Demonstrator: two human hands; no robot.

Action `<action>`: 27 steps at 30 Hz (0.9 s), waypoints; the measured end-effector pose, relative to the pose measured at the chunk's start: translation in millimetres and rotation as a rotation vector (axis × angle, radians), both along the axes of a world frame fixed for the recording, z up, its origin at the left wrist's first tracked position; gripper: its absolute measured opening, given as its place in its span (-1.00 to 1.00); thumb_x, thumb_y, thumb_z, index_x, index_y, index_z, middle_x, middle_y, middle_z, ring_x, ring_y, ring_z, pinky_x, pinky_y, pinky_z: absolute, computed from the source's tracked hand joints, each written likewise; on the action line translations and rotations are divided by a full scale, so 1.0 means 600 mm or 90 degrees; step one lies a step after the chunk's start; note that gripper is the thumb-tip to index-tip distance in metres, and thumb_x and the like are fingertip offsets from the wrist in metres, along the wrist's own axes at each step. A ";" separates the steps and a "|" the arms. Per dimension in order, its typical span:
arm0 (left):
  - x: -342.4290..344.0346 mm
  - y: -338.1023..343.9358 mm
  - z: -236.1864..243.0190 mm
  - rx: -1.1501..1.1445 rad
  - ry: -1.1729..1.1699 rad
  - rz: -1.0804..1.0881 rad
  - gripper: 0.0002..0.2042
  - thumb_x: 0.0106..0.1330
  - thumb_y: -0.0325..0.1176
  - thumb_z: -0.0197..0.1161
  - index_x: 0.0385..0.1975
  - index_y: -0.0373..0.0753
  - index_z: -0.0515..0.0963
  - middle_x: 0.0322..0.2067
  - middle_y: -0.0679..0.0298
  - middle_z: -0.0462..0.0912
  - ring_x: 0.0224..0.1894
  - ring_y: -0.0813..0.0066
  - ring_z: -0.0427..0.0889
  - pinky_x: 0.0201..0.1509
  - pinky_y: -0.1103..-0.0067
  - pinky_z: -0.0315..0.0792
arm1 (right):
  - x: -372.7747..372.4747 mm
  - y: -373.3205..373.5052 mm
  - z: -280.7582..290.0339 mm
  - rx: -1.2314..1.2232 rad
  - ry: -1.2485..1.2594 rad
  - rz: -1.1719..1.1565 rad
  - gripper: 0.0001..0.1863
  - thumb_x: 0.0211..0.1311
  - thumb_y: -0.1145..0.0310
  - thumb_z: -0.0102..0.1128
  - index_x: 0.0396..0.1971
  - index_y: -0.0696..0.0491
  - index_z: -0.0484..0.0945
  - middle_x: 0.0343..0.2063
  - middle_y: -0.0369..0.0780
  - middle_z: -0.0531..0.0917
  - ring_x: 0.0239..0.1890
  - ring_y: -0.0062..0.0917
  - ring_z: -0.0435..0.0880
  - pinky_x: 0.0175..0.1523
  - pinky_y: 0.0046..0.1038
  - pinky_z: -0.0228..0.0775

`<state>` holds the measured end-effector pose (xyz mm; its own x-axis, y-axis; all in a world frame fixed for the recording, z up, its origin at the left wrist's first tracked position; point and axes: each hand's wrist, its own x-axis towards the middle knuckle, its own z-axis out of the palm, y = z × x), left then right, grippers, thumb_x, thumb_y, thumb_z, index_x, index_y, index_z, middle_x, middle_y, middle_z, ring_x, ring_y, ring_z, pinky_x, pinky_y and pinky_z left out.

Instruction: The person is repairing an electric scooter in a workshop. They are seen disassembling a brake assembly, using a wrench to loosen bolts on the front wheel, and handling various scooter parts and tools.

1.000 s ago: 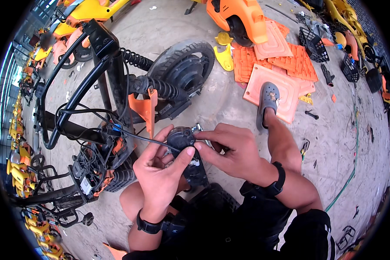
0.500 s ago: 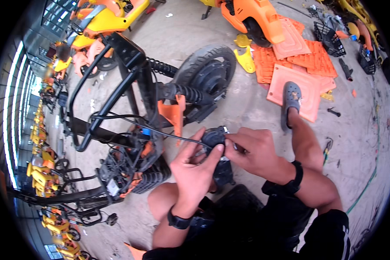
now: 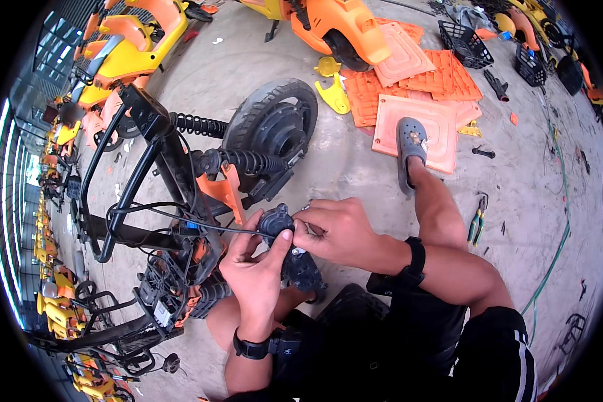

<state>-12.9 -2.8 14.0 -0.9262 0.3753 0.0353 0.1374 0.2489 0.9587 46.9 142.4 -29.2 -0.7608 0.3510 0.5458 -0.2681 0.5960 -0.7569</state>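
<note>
My left hand [image 3: 256, 264] is closed on a round black scooter part [image 3: 275, 220], with the thumb pressed near its lower edge. A thin black cable [image 3: 218, 228] runs from the scooter frame [image 3: 147, 120] to the fingers of this hand. At the part's right side, my right hand [image 3: 345, 229] has thumb and fingertips pinched together; whatever lies between them is too small or hidden to name. Just below the hands is another dark, lumpy black piece [image 3: 303, 271]. The stripped frame lies to the left, with a rear wheel [image 3: 278, 120] and an orange bracket [image 3: 222, 192] close to my hands.
Orange panels [image 3: 388, 144] are stacked on the floor ahead, under my foot in a grey clog [image 3: 409, 142]. Pliers [image 3: 477, 220] and a green hose [image 3: 555, 268] lie to the right. Black baskets [image 3: 465, 44] sit far right; yellow-orange scooters [image 3: 124, 50] stand far left.
The whole scene has shifted left in the picture as my view turned. Both hands stay together at the round black part, in nearly the same grip.
</note>
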 end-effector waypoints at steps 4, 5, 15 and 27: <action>0.002 0.001 0.010 0.032 -0.040 0.007 -0.57 0.07 -0.56 0.38 -0.02 -0.45 0.50 -0.23 0.25 0.54 -0.28 0.66 0.56 -0.31 0.79 0.53 | -0.002 0.004 0.001 -0.041 -0.014 0.064 -0.89 0.02 0.45 0.24 -0.42 0.13 0.64 -0.66 -0.22 0.55 -0.69 -0.50 0.53 -0.59 -0.51 0.31; 0.002 -0.001 0.011 0.027 -0.045 0.011 -0.57 0.07 -0.57 0.38 -0.02 -0.45 0.50 -0.23 0.25 0.54 -0.27 0.65 0.56 -0.30 0.79 0.53 | -0.001 0.005 0.001 -0.054 -0.028 0.081 -0.87 0.05 0.44 0.23 -0.39 0.13 0.65 -0.64 -0.21 0.56 -0.68 -0.50 0.53 -0.59 -0.51 0.32; 0.001 -0.006 0.011 0.060 -0.046 -0.003 -0.57 0.07 -0.57 0.39 -0.01 -0.45 0.49 -0.24 0.23 0.56 -0.30 0.68 0.56 -0.28 0.81 0.51 | 0.003 0.007 0.005 -0.047 -0.029 0.110 -0.84 0.09 0.42 0.24 -0.35 0.17 0.64 -0.62 -0.20 0.58 -0.69 -0.50 0.52 -0.59 -0.52 0.31; 0.001 0.001 0.003 0.038 -0.043 -0.012 -0.56 0.10 -0.55 0.37 0.01 -0.47 0.47 -0.27 0.18 0.60 -0.33 0.65 0.60 -0.29 0.79 0.51 | -0.006 -0.008 -0.007 0.007 -0.004 0.000 -0.91 -0.03 0.44 0.30 -0.50 0.12 0.63 -0.72 -0.26 0.50 -0.74 -0.53 0.47 -0.63 -0.54 0.27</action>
<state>-12.6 -2.2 15.8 -0.9203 0.3912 -0.0049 0.0752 0.1891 0.9791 43.4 137.7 -33.4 -0.7644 0.3443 0.5451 -0.2638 0.6044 -0.7517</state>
